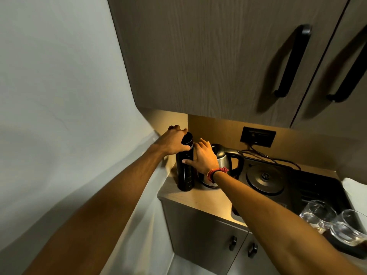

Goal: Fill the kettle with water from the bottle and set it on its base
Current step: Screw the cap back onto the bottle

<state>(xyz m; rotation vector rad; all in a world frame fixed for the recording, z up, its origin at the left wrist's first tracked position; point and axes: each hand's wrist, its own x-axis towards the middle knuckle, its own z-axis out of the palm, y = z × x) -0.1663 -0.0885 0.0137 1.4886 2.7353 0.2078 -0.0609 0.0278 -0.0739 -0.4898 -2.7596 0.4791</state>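
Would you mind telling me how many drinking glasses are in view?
2. Both stand at the lower right on the black tray: one glass nearer the kettle base, the other glass beside it, by the picture's edge. More may lie out of frame.

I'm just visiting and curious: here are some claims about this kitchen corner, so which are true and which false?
1. Both hands are on the black bottle. True: the left hand grips its cap end and the right hand rests against its side.
2. The kettle already sits on its round base. False: it stands on the counter beside the bottle; the base is bare.
3. The bottle is lying on its side. False: it stands upright.
4. Two glasses stand at the right. True.
5. The right wrist wears a red band. True.
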